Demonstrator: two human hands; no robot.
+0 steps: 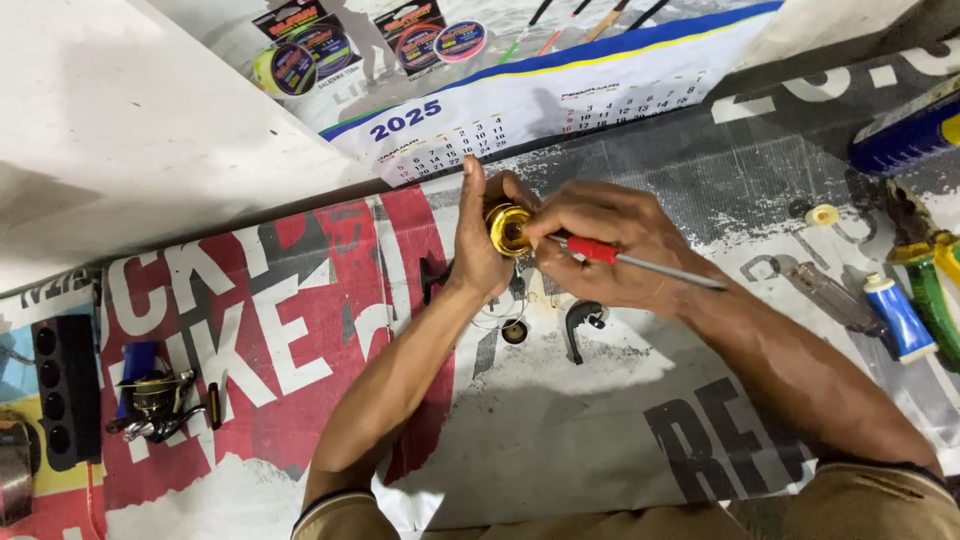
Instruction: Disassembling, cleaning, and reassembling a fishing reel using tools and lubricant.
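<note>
Two hands [480, 240] [600, 245], one gold spool [506, 228], one red-handled screwdriver [640, 262], two blue tubes [900, 315] [905, 135]

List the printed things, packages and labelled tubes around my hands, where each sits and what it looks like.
Wall calendar: top centre, white with a blue band.
Printed banner: covers the worktop; red, white, grey with black lettering.
Small tube: right, blue with white cap.
Blue can: upper right, lying down, yellow end.
</note>
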